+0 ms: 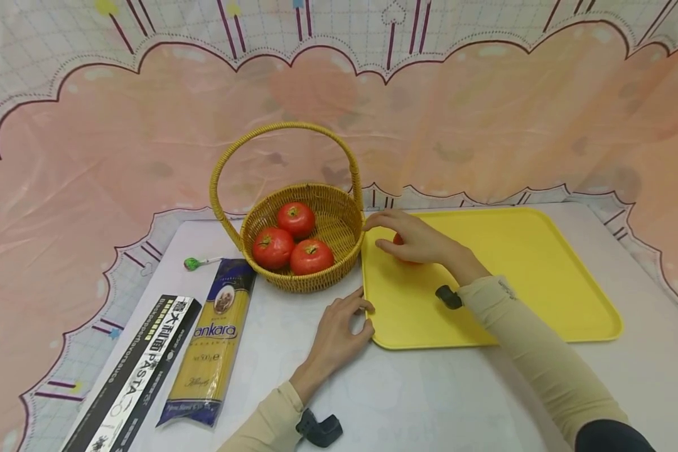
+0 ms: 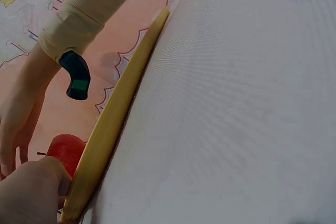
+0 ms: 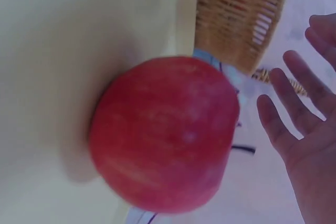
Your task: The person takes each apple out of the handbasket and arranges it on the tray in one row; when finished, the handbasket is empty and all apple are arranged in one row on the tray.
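A red apple (image 3: 165,135) with a dark stem sits on the yellow tray (image 1: 486,276), near its left side. My right hand (image 1: 415,238) hovers over this apple and hides most of it in the head view. In the right wrist view the right hand's fingers (image 3: 294,95) are spread and stand apart from the fruit. At the tray's lower left, my left hand (image 1: 341,329) touches the rim with loosely bent fingertips and thumb. A wicker basket (image 1: 347,267) with a tall handle stands just left of the tray. Inside it lie three red apples (image 1: 296,220).
Left of the basket lie a yellow and blue packet of spaghetti (image 1: 211,351), a black and white pasta box (image 1: 141,376) and a green-topped lollipop (image 1: 192,263). A patterned curtain (image 1: 429,132) hangs behind the white table (image 1: 407,402).
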Available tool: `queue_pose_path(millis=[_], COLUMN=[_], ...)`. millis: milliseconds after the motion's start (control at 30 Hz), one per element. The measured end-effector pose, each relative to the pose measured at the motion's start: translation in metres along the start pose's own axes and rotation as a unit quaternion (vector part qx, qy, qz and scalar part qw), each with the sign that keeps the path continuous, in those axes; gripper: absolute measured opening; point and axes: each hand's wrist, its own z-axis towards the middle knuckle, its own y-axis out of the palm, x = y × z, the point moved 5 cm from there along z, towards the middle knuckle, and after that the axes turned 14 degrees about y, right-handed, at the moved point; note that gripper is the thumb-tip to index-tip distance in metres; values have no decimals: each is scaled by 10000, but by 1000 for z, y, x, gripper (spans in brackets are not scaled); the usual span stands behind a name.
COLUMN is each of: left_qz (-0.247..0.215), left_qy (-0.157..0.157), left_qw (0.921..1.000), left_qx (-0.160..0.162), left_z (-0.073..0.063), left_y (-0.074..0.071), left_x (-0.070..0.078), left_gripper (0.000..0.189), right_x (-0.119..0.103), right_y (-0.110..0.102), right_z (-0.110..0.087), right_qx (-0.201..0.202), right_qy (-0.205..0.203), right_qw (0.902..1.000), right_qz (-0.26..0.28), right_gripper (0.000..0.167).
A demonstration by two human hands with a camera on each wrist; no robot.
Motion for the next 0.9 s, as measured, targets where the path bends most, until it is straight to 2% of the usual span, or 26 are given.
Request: queue_pose_path(millis=[100,367,633,900], left_qz=[9,32,108,199], left_qy=[-4,36,159,172], left_qw=[10000,10000,9998,9997], left_qx=[-5,-19,-7,6], left_z=[0,0,0,0], left_y=[0,0,0,-1], left_x=[-1,-1,1,1], left_gripper=[16,15,16,16], right_x=[-7,-23,-35,-57], right_y=[3,15,22,25], right_z=[5,17,25,38], right_qx=[-18,-200,-331,-590], right_qy=[-233,-511,-554,-1061], right_qw=[9997,9985,9978,9924], right_qz=[67,-50,-176,-200], right_gripper=[34,30,28,33])
